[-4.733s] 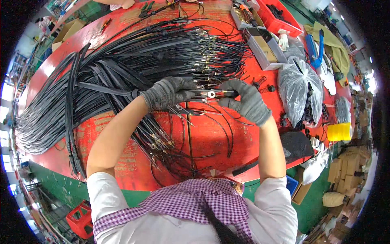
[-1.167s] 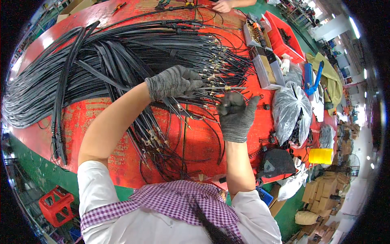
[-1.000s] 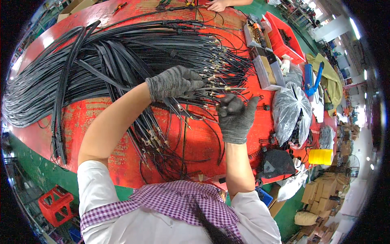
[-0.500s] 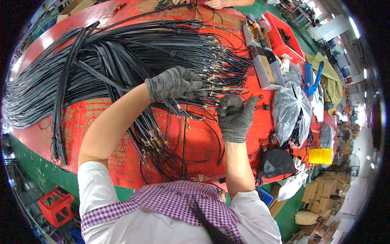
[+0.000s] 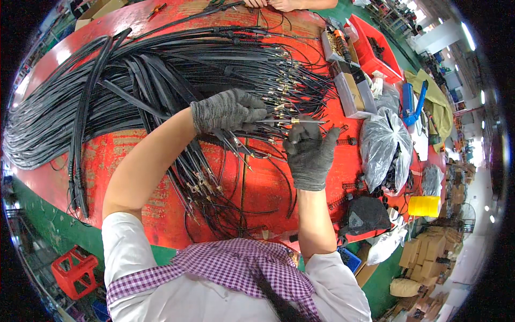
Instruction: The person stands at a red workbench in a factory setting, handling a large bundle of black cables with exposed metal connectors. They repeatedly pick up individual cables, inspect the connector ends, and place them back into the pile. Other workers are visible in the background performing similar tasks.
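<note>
Both my hands wear grey knit gloves over a red table (image 5: 123,155). My left hand (image 5: 228,110) grips a thin black cable (image 5: 279,122) whose metal-tipped end runs to the right. My right hand (image 5: 310,153) pinches that metal end just beside the left hand. A thick bundle of black cables (image 5: 134,80) fans across the table from the far left, its brass-tipped ends (image 5: 289,88) lying right behind my hands. More loose cables (image 5: 214,188) hang toward me under my forearms.
Cardboard trays (image 5: 351,88) and a red bin (image 5: 375,51) stand at the right back. Clear plastic bags of dark parts (image 5: 383,150) lie right of my right hand. A yellow container (image 5: 424,205) sits at the table's right edge. Another person's hands (image 5: 279,4) work at the far side.
Since the oldest frame my hands have moved apart along the cable and the view has shifted. Over the last second they hold nearly still on the cable end.
</note>
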`<state>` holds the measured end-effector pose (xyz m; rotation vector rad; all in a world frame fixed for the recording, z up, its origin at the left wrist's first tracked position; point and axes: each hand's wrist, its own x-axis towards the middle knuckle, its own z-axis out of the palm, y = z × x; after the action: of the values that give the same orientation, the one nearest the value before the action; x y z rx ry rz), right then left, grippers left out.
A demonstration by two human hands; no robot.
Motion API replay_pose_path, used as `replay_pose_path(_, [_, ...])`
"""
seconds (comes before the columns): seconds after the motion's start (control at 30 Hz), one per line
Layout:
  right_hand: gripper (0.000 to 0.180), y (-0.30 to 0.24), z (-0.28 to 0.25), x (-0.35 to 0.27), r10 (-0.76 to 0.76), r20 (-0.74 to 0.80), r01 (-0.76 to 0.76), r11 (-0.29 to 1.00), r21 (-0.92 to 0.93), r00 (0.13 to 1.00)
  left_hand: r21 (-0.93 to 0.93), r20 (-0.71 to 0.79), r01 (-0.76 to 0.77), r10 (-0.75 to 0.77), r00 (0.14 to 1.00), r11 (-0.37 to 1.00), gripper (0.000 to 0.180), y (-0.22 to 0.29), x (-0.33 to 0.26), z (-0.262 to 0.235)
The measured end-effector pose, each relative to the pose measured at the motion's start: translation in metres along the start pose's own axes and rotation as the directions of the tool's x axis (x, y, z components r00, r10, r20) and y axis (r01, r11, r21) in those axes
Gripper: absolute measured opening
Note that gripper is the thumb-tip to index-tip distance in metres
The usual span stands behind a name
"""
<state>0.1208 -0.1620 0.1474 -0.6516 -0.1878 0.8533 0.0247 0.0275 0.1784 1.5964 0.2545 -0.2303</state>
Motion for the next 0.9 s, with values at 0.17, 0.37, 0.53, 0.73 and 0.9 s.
replay_pose_path(0.17, [0.067,0.002,-0.002,-0.004,-0.069,0.088,0.08,0.989,-0.121,0.994,-0.053,0.094,0.033,-0.028,0.995,0.998,0.03,-0.001,-0.004,-0.007])
replay_pose_path(0.37, [0.067,0.0,0.003,-0.007,-0.085,-0.063,0.073,0.983,-0.167,0.994,0.068,0.145,0.039,-0.049,0.988,0.997,0.03,-0.012,0.001,-0.011])
replay_pose_path(0.53, [0.069,0.006,0.002,-0.008,-0.085,-0.112,0.065,0.983,-0.174,0.99,0.014,0.138,0.083,-0.084,0.987,0.996,0.03,0.0,-0.002,-0.013])
replay_pose_path(0.73, [0.068,0.002,0.014,-0.003,-0.051,-0.064,0.043,0.993,-0.109,0.997,0.066,0.081,0.049,-0.054,0.995,0.997,0.033,-0.004,-0.001,-0.014])
replay_pose_path(0.9, [0.07,0.002,0.008,-0.003,-0.088,0.033,0.093,0.96,-0.262,0.996,-0.047,0.104,0.012,-0.007,0.995,0.999,0.027,0.001,-0.004,-0.01])
